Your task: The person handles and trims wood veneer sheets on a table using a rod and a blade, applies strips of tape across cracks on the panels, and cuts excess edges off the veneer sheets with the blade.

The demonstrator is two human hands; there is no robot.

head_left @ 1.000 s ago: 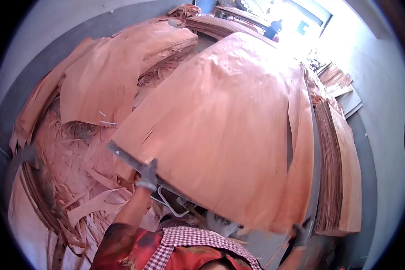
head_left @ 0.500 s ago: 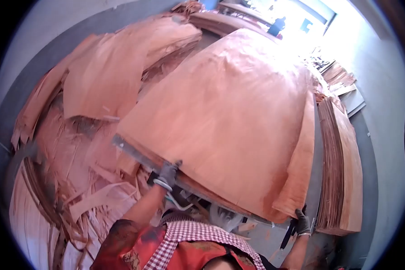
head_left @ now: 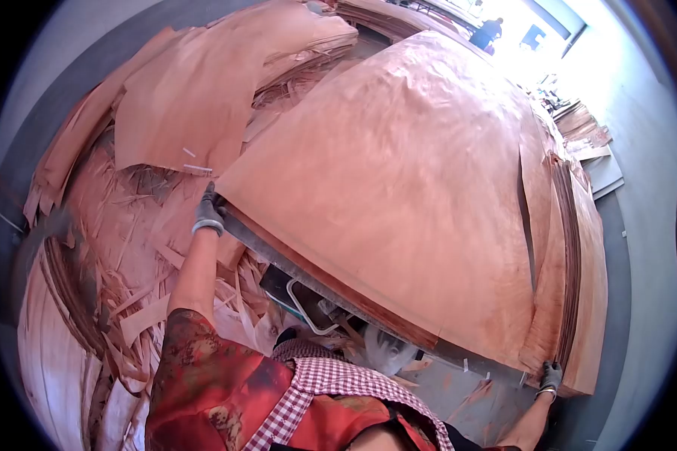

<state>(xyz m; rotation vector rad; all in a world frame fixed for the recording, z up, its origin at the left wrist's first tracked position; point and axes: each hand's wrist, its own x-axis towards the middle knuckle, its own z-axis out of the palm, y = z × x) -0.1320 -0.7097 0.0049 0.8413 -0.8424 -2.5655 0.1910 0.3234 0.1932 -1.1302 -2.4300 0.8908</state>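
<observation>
Head view: the sheet [head_left: 384,195] lies on the stack [head_left: 353,289], straightening seemingly in hand, left hand [head_left: 209,210] and right hand [head_left: 551,377] part-curled at its near corners, grip unclear; the next move seems to call for even tension.

"Here's a beauty: one broad, thin wood sheet [head_left: 399,195], pale pinkish tan, filling the middle of the scene!"

"How's it lying?"

"Spread out wide, its near edge slanting from the left corner down toward the near right. Browner layers [head_left: 376,312] peek out beneath that edge."

"Smooth all over?"

"Mostly, in the near half. Look to the far end, though: ripples and puckers, with bright light glaring off them!"

"And over on the right?"

"Oh, a long dark gap, running near to far, and just beyond it a narrow strip [head_left: 543,218], rumpled at its near end!"
</observation>
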